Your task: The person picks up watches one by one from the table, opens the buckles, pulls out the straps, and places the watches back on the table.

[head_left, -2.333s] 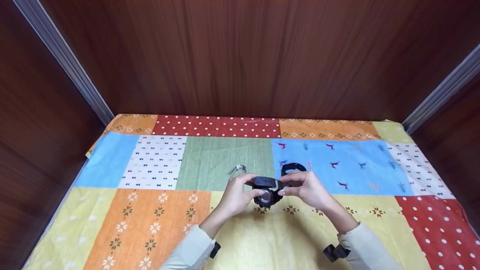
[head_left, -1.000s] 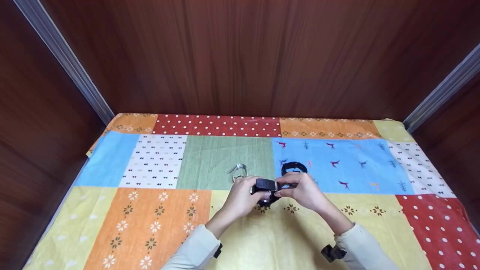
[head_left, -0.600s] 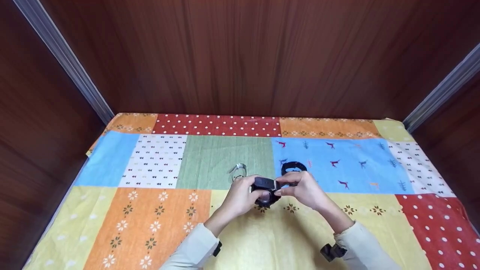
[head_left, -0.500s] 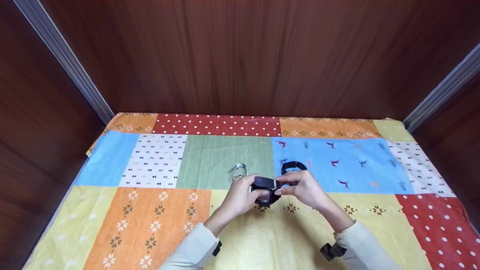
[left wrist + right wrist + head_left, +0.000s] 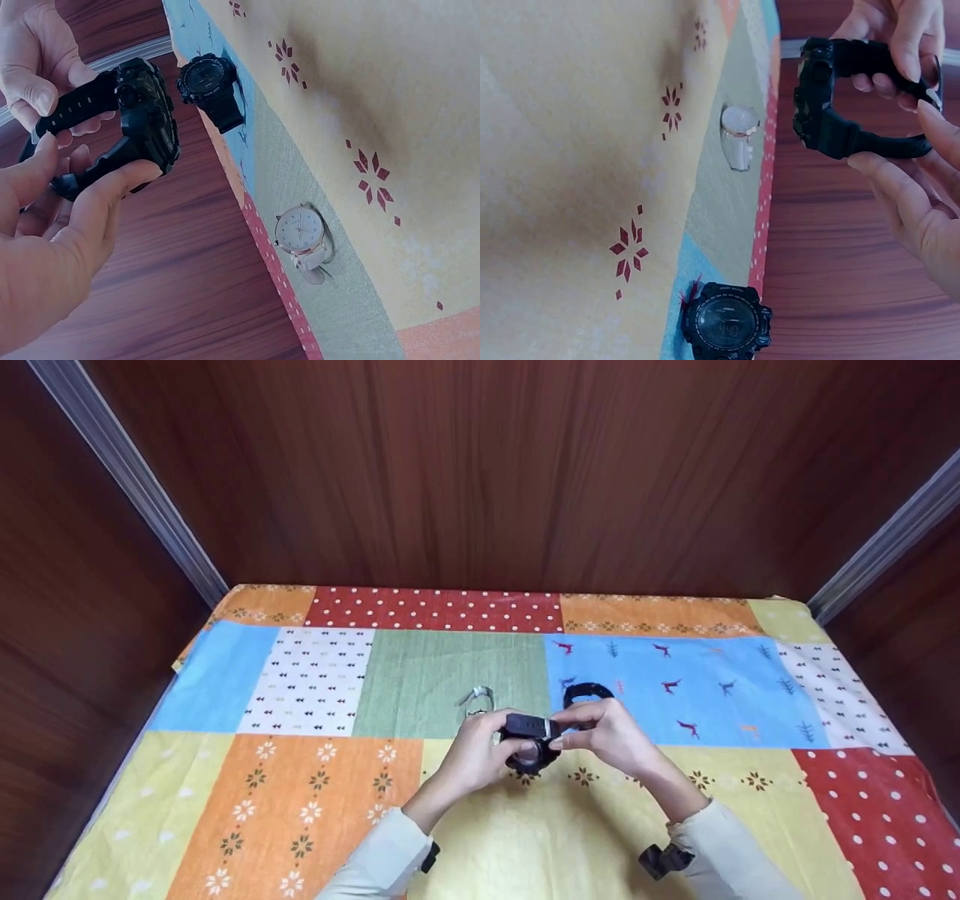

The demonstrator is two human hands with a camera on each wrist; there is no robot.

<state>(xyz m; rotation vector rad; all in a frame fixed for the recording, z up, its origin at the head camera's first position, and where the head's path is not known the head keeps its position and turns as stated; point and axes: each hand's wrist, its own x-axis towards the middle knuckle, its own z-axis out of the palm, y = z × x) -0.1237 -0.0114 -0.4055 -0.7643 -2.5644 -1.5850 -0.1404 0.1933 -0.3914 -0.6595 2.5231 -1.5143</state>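
Note:
Both hands hold a black digital-style wristwatch (image 5: 150,112) above the patchwork cloth, its strap looped round. My left hand (image 5: 474,754) grips the watch by its case and strap, thumb near the dial in the head view. At the silvery buckle (image 5: 553,728), my right hand (image 5: 611,739) pinches the strap end (image 5: 922,90) between thumb and fingers. How far the strap is threaded I cannot tell. Beyond the hands lie two more watches: a light-strapped one with a round white dial (image 5: 300,229), and another black digital watch (image 5: 727,324), partly hidden behind my right hand in the head view.
A multicoloured patchwork cloth (image 5: 300,802) covers the surface. Behind it rises a dark wood panel (image 5: 465,472), with metal-edged wood panels at both sides. Small black cameras are strapped at both wrists.
Since the earliest frame my right hand has shifted slightly left along the strap towards the buckle. The held watch has tipped a little and back. The two lying watches stay put.

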